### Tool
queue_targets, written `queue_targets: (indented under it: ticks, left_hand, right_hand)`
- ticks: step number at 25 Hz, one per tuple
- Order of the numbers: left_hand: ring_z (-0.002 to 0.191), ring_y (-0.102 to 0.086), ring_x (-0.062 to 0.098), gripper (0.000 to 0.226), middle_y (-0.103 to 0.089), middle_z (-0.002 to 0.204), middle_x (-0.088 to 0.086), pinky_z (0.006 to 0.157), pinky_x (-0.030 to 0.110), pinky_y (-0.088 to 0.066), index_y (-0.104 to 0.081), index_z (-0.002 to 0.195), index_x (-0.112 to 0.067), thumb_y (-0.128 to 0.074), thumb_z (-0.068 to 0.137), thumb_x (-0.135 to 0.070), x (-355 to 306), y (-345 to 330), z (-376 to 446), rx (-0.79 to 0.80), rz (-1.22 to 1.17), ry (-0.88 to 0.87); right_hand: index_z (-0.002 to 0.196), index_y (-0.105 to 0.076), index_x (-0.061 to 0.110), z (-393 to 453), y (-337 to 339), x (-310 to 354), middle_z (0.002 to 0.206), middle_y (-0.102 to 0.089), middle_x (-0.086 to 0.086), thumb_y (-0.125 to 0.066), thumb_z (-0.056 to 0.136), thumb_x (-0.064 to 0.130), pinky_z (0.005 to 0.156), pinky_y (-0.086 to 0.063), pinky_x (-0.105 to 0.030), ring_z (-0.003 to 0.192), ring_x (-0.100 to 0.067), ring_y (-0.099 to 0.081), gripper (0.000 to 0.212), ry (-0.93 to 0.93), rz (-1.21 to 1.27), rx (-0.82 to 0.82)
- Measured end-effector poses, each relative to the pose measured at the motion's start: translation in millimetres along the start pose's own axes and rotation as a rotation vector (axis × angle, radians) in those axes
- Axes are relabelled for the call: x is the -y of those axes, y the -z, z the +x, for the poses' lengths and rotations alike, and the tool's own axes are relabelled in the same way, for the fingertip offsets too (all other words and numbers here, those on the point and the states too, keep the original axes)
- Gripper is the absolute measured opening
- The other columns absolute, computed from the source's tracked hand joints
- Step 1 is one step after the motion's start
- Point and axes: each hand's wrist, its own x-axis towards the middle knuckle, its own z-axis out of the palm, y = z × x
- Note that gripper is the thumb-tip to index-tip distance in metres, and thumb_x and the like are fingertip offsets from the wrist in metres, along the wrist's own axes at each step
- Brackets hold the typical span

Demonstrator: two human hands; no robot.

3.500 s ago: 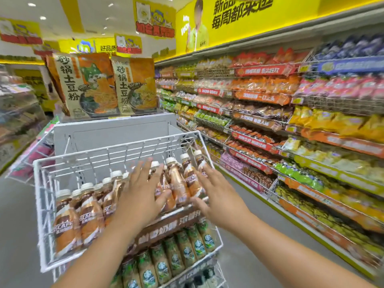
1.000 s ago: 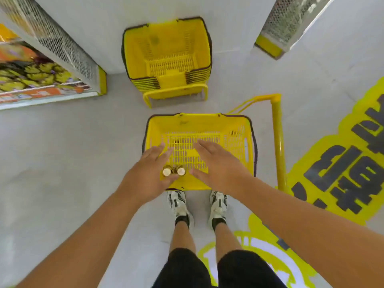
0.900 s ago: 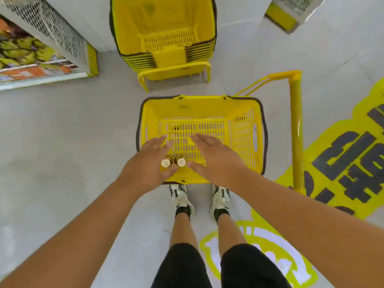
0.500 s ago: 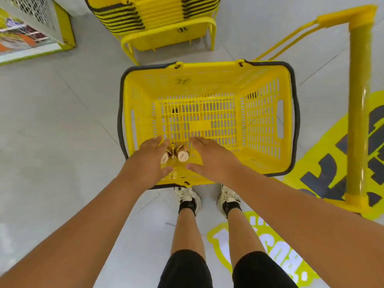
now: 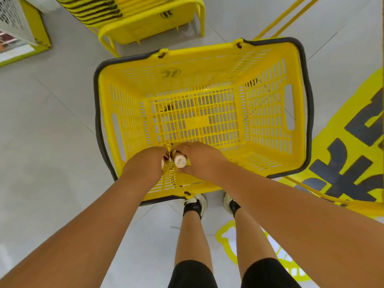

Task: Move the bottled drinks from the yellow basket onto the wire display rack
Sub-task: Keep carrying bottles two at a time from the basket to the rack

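Landmark: yellow basket [image 5: 274, 121], on the floor just beyond the person's shoes [image 5: 195, 204]. Nearest, inside its near wall, two bottled drinks [image 5: 180, 160] stand upright, pale caps up, touching. Left hand [image 5: 145, 165] curled round the left bottle, right hand [image 5: 199, 159] wrapped round the right one; both grip just under the caps, probably so both can be lifted straight out together. Rest of the basket bottom looks empty, so these seem the last ones. Beyond the basket's far rim: a stack of nested baskets [image 5: 133, 15]. Right of the basket: a yellow floor decal [image 5: 353, 146]. Floor [image 5: 45, 142] is pale grey tile. Wire rack not in view.
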Motion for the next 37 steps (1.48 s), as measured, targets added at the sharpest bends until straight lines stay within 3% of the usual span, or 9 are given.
queue_targets:
  ticks: [7, 13, 16, 18, 21, 24, 29, 32, 37]
  left_hand:
    - [0.077, -0.058, 0.022, 0.026, -0.065, 0.086, -0.002, 0.058, 0.033, -0.039, -0.062, 0.105, -0.022, -0.079, 0.087, -0.029, -1, -3, 20, -0.227, -0.366, 0.078]
    - [0.084, -0.057, 0.019, 0.021, -0.065, 0.091, -0.004, 0.062, 0.017, -0.039, -0.065, 0.103, -0.019, -0.079, 0.087, -0.02, -8, -6, 30, -0.308, -0.633, 0.155]
    - [0.074, -0.056, 0.001, 0.018, -0.063, 0.085, -0.01, 0.055, 0.01, -0.036, -0.065, 0.099, -0.02, -0.078, 0.087, -0.017, -14, 4, 21, -0.35, -0.676, 0.136]
    - [0.069, -0.054, -0.002, 0.019, -0.062, 0.082, -0.014, 0.053, 0.013, -0.033, -0.065, 0.099, -0.025, -0.079, 0.087, -0.02, -21, 19, 11, -0.382, -0.685, 0.124]
    - [0.073, -0.056, 0.006, 0.022, -0.067, 0.087, -0.01, 0.058, 0.018, -0.036, -0.066, 0.101, -0.026, -0.081, 0.085, -0.025, -42, 59, -9, -0.451, -0.696, 0.069]
    - [0.084, -0.057, 0.011, 0.029, -0.066, 0.091, -0.013, 0.063, 0.009, -0.036, -0.067, 0.108, -0.029, -0.082, 0.083, -0.03, -66, 116, -46, -0.591, -0.724, 0.026]
    - [0.088, -0.057, 0.018, 0.04, -0.062, 0.094, -0.008, 0.067, 0.032, -0.037, -0.058, 0.114, -0.031, -0.082, 0.081, -0.035, -107, 227, -132, -0.733, -0.715, -0.07]
    - [0.076, -0.059, 0.004, 0.039, -0.065, 0.081, -0.016, 0.058, 0.023, -0.04, -0.057, 0.1, -0.038, -0.086, 0.075, -0.034, -130, 295, -193, -0.808, -0.792, -0.15]
    - [0.083, -0.069, -0.002, 0.037, -0.074, 0.085, -0.024, 0.072, 0.018, -0.052, -0.069, 0.092, -0.04, -0.087, 0.073, -0.014, -154, 397, -299, -0.891, -0.917, -0.339]
  right_hand:
    - [0.133, -0.066, 0.025, 7, 0, -17, 0.135, -0.068, 0.001, -0.08, 0.09, 0.032, 0.1, -0.05, -0.039, 0.124, -0.022, -0.06, 0.046, -0.079, 0.491, -0.129]
    - [0.132, -0.065, 0.023, 19, -12, -16, 0.13, -0.07, -0.001, -0.081, 0.089, 0.029, 0.094, -0.047, -0.031, 0.121, -0.023, -0.062, 0.046, -0.187, 0.624, -0.291]
    - [0.129, -0.07, 0.02, 14, -2, -10, 0.126, -0.073, 0.0, -0.083, 0.086, 0.03, 0.097, -0.052, -0.038, 0.117, -0.022, -0.064, 0.046, -0.209, 0.705, -0.368]
    - [0.128, -0.072, 0.023, 2, 12, -5, 0.127, -0.072, 0.004, -0.084, 0.085, 0.031, 0.095, -0.049, -0.028, 0.118, -0.015, -0.062, 0.046, -0.173, 0.711, -0.454]
    - [0.121, -0.075, 0.021, -27, 57, 7, 0.122, -0.072, 0.005, -0.086, 0.083, 0.029, 0.091, -0.042, -0.013, 0.112, -0.009, -0.06, 0.041, -0.11, 0.689, -0.61]
    - [0.115, -0.076, 0.017, -68, 120, 31, 0.115, -0.071, 0.006, -0.088, 0.08, 0.022, 0.096, -0.042, -0.013, 0.108, -0.006, -0.06, 0.037, -0.037, 0.643, -0.722]
    - [0.105, -0.073, 0.034, -165, 229, 89, 0.102, -0.07, 0.016, -0.088, 0.079, 0.023, 0.085, -0.037, -0.002, 0.099, 0.013, -0.059, 0.031, 0.078, 0.588, -0.83]
    - [0.105, -0.075, 0.028, -223, 291, 131, 0.103, -0.073, 0.015, -0.088, 0.079, 0.025, 0.082, -0.038, -0.002, 0.097, 0.015, -0.059, 0.029, 0.113, 0.548, -0.88]
    - [0.099, -0.076, 0.032, -311, 385, 218, 0.092, -0.075, 0.015, -0.087, 0.08, 0.018, 0.081, -0.047, -0.01, 0.089, 0.007, -0.067, 0.027, 0.259, 0.508, -0.977]
